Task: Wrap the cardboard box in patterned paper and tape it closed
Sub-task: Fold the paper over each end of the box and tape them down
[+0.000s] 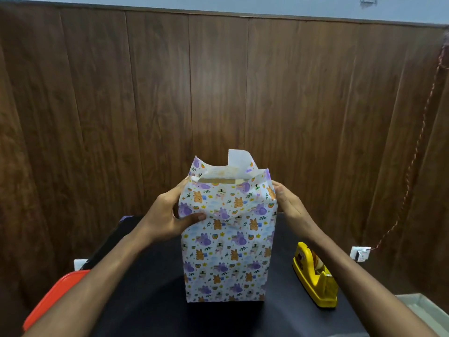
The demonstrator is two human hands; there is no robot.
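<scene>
My left hand (167, 215) and right hand (288, 203) both grip the upright box (228, 188) – already in paper (226, 251) – at its top sides.

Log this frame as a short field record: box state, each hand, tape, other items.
box: cardboard box upright on black table, sides covered in patterned paper, top end still open
left hand: grips paper at upper left edge
right hand: holds upper right edge
tape: yellow tape dispenser right of box, untouched
other: orange lid at left
</scene>
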